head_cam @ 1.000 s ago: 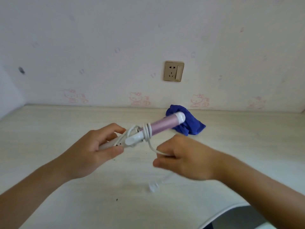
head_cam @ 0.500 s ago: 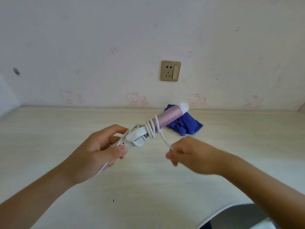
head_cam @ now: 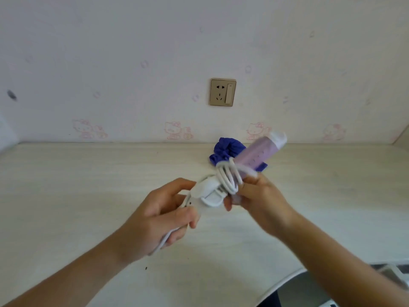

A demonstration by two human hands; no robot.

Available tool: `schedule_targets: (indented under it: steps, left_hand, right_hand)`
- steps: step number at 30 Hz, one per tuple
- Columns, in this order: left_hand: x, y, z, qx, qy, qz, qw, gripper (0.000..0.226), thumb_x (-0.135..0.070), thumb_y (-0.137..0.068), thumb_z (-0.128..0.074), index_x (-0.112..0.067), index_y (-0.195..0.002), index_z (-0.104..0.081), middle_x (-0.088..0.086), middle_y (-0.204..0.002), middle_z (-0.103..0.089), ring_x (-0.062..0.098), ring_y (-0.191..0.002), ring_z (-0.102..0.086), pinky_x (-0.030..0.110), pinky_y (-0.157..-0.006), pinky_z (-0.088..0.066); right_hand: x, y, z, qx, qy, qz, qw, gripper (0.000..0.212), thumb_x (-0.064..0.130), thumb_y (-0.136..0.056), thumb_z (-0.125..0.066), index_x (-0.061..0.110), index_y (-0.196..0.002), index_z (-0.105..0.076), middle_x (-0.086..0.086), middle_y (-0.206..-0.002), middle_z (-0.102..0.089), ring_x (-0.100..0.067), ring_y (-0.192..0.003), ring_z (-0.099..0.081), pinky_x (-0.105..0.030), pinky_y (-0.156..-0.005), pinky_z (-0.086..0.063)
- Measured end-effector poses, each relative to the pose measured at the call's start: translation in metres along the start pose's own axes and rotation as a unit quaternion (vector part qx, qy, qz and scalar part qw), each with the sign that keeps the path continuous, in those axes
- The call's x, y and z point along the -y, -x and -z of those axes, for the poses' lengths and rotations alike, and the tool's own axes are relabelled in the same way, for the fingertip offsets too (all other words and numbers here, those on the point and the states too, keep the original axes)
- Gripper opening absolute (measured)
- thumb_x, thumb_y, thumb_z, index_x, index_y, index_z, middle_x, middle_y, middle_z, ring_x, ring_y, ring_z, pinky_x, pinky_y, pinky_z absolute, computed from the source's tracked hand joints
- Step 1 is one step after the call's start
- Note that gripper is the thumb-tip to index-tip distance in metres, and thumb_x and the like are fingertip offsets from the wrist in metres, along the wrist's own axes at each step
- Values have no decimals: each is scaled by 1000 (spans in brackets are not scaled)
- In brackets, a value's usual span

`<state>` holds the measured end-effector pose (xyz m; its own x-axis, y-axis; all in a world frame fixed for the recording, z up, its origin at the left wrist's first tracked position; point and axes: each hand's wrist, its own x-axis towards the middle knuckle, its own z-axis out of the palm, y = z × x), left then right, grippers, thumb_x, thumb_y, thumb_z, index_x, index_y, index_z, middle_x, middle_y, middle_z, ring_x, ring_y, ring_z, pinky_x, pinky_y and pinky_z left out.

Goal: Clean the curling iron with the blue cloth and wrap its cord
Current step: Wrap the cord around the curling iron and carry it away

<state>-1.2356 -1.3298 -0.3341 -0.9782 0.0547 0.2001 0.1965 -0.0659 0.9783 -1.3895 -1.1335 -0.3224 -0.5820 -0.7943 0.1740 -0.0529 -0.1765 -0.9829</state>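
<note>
The left hand [head_cam: 161, 218] clenches the white handle of the slim lilac-barrelled curling iron [head_cam: 257, 157] above the pale wooden table [head_cam: 88, 185], white cord [head_cam: 228, 180] trailing from under its palm. The right hand [head_cam: 261, 200] has risen from the slack tail to the coils, fingers curled round them, so wrapping looks nearly done; beyond lies the crumpled blue cloth [head_cam: 226, 148]
</note>
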Motion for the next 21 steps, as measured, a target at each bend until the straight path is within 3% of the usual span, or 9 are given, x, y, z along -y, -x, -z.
schedule_targets:
  steps: [3, 6, 8, 11, 15, 19, 21]
  left_hand:
    - [21, -15, -28, -134, -35, -34, 990, 24, -29, -92, -65, -27, -115, -67, 10, -74, -62, 17, -45, -39, 25, -41, -32]
    - [42, -25, -55, -187, -130, -62, 972, 24, -41, -96, -61, -37, -120, -59, -3, -76, -71, 6, -47, -51, 21, -45, -40]
    - [50, -28, -69, -176, -223, -63, 957, 22, -38, -100, -55, -40, -122, -50, -16, -83, -73, 4, -59, -67, 20, -51, -49]
    - [51, -29, -76, -132, -272, -14, 953, 29, -46, -98, -55, -46, -127, -48, -14, -97, -73, 12, -76, -73, 36, -59, -57]
    - [54, -13, -57, -133, -389, 8, 912, 43, -69, -87, -57, -48, -124, -55, -26, -116, -65, 1, -105, -66, 20, -68, -47]
    - [63, -5, -37, -138, -453, 31, 880, 55, -69, -85, -54, -37, -129, -59, -26, -125, -61, -3, -120, -55, 26, -99, -46]
    - [71, -4, -38, -112, -495, 26, 861, 64, -69, -86, -53, -30, -137, -57, -20, -137, -56, 3, -130, -50, 25, -109, -37]
  right_hand:
    - [-19, 9, -29, -37, -73, 16, 997, 36, 21, -85, -57, 10, -116, -71, -19, -106, -70, -29, -92, -67, -42, -79, -59]
    - [-29, 14, -52, -122, -43, 35, 991, 25, 19, -89, -63, 13, -113, -64, -8, -96, -69, -21, -90, -70, -34, -78, -61]
    - [-34, 15, -56, -204, -36, 32, 978, 17, 21, -86, -69, 16, -102, -63, 0, -81, -62, -14, -77, -64, -26, -70, -57]
    - [-41, 22, -41, -252, 18, 30, 967, 14, 21, -84, -71, 13, -90, -62, 0, -72, -60, -16, -68, -62, -29, -65, -58]
    - [-46, 48, 9, -279, 200, 15, 939, 17, 27, -76, -75, 23, -73, -59, 14, -57, -48, -3, -52, -40, -14, -51, -36]
    - [-43, 77, 66, -286, 340, -59, 894, 16, 36, -75, -79, 32, -84, -67, 12, -55, -53, -2, -47, -41, -13, -46, -34]
    - [-43, 90, 85, -301, 385, -101, 867, 17, 38, -75, -79, 34, -87, -67, 8, -60, -60, -4, -49, -48, -21, -50, -40]
